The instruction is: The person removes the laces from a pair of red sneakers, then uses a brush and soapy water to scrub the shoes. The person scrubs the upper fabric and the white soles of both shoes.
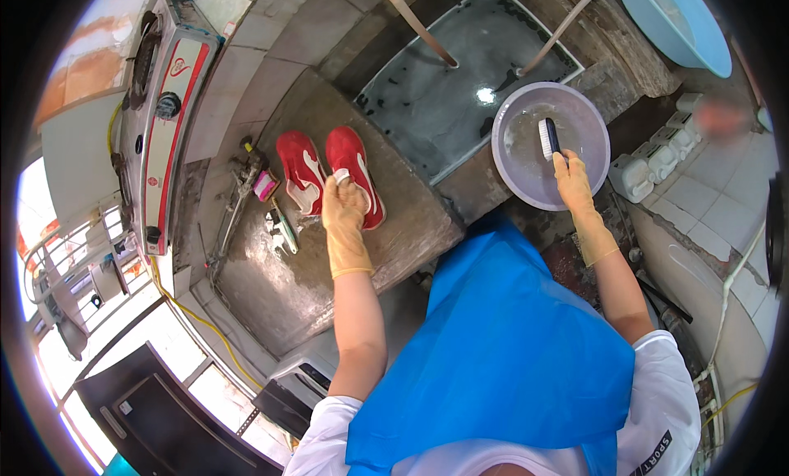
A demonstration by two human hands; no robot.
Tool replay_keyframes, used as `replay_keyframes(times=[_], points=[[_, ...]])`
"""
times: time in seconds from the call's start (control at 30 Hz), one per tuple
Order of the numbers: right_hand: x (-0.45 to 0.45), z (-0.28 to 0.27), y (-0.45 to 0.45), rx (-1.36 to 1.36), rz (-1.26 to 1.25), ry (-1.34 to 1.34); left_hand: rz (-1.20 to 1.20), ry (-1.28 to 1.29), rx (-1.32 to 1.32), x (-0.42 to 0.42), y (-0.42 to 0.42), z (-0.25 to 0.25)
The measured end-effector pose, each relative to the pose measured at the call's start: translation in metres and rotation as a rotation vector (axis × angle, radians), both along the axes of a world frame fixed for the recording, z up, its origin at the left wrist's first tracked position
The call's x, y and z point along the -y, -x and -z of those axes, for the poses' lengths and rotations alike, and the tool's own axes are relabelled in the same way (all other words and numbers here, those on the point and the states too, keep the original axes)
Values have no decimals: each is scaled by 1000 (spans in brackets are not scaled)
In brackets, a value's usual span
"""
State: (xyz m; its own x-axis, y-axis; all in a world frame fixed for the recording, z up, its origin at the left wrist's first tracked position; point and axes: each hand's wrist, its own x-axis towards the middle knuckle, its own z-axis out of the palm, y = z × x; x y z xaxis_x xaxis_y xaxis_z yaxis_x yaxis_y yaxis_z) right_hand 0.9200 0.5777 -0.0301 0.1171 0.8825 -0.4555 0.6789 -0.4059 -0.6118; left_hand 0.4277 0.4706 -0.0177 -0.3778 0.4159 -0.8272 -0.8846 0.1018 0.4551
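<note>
My left hand (345, 211), in a yellowish rubber glove, is on the right one of two red shoes with white stripes, with its fingers at the tongue and opening. The other red shoe (301, 168) stands close beside it on the stone counter (407, 242). Gloved as well, my right hand (571, 174) grips a scrubbing brush (547, 137) with a dark handle and white bristles over a pale purple basin (601, 149) of cloudy water. Left of the shoes lie a green-handled brush (285, 229) and a pink and yellow sponge (265, 186).
Beyond the counter is a sink of dark water (444, 100) with two hoses hanging into it. A light blue basin (684, 26) sits at the upper right, above several white plastic jugs (632, 177). A gas stove (179, 119) stands at the left, by a tap and pipes.
</note>
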Motion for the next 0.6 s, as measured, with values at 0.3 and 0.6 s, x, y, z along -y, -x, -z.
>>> replay_keyframes(times=[0.3, 0.6], points=[[-3, -5, 5, 119, -158, -124, 693, 331, -941, -22, -25, -58], [-18, 6, 15, 278, -235, 84, 1020, 772, -1031, -50, -65, -36]])
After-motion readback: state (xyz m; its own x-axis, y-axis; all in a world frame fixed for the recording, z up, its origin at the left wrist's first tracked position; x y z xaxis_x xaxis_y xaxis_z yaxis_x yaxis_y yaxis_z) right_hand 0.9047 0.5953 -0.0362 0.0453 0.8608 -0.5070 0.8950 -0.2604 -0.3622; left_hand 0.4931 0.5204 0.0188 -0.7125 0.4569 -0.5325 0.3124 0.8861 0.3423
